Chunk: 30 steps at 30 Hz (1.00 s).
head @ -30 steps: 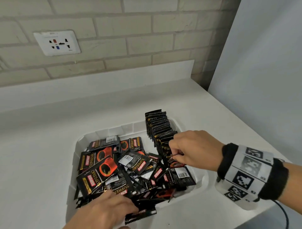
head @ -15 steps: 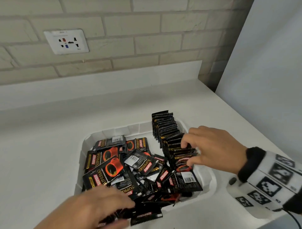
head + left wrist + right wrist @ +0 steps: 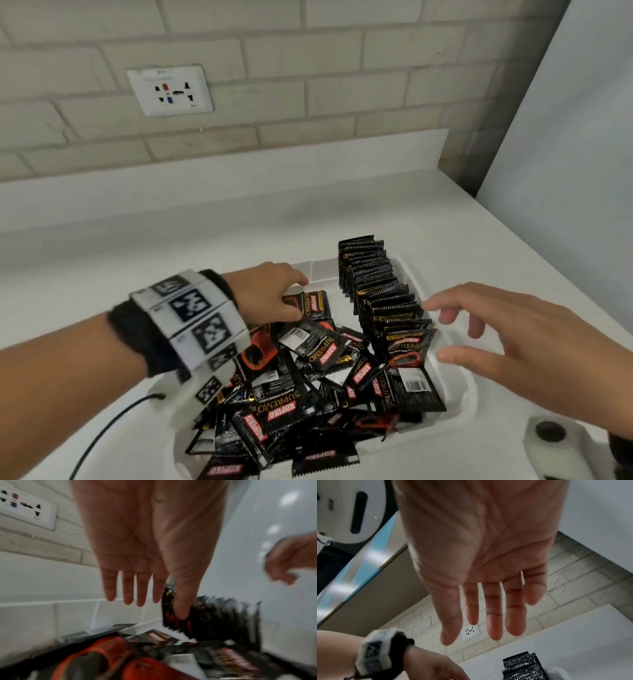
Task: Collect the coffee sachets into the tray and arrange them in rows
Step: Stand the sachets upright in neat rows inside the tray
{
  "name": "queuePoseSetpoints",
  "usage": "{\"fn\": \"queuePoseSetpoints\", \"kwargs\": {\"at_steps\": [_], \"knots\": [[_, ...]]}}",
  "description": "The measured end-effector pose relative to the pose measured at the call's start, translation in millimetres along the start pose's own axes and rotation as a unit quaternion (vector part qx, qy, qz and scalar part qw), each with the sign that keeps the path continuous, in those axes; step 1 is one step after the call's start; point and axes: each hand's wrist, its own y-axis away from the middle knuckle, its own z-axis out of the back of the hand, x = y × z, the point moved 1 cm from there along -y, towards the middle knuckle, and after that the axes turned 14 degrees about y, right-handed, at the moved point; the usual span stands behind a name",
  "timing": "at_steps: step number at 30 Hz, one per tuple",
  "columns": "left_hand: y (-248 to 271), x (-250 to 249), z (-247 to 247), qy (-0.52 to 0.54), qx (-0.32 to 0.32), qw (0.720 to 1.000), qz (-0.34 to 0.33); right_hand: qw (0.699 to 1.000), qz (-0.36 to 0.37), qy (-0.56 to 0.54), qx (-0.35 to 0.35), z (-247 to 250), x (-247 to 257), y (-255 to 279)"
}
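A white tray (image 3: 322, 270) holds black Kopiko coffee sachets. On its right side, a row of upright sachets (image 3: 373, 291) runs from the far wall toward me. The rest lie in a loose pile (image 3: 308, 387) across the middle and left. My left hand (image 3: 291, 298) reaches over the pile's far left, fingers straight, holding nothing; the blurred left wrist view shows its fingers (image 3: 128, 595) above the loose sachets (image 3: 154, 638). My right hand (image 3: 445, 330) hovers just right of the row with fingers spread and empty, its palm (image 3: 479, 561) bare above the row (image 3: 522, 666).
The tray sits on a white counter (image 3: 171, 257) against a brick wall with a socket plate (image 3: 170, 90). A grey panel (image 3: 565, 171) stands to the right. A few sachets (image 3: 325, 462) hang over the tray's near rim. A black cable (image 3: 102, 435) trails from my left wrist.
My left hand has moved from the tray's near edge to the pile's far left. My right hand has let go of the row and pulled back to the right, fingers spread.
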Motion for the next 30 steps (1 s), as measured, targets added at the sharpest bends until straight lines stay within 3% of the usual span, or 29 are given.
{"fn": "queuePoseSetpoints", "kwargs": {"at_steps": [5, 8, 12, 30], "knots": [[-9, 19, 6, 0.012, 0.078, 0.991, 0.110, 0.999, -0.008, -0.036, 0.016, -12, -7, 13], [-4, 29, 4, 0.050, 0.110, 0.983, 0.139, 0.997, -0.025, -0.074, 0.023, -22, -11, 17], [-2, 40, 0, 0.066, 0.108, 0.982, 0.140, 0.995, -0.023, -0.085, 0.046, -25, -9, 13], [2, 42, 3, 0.067, 0.129, 0.977, 0.153, 0.998, 0.007, -0.055, 0.020, -26, -14, 13]]}}
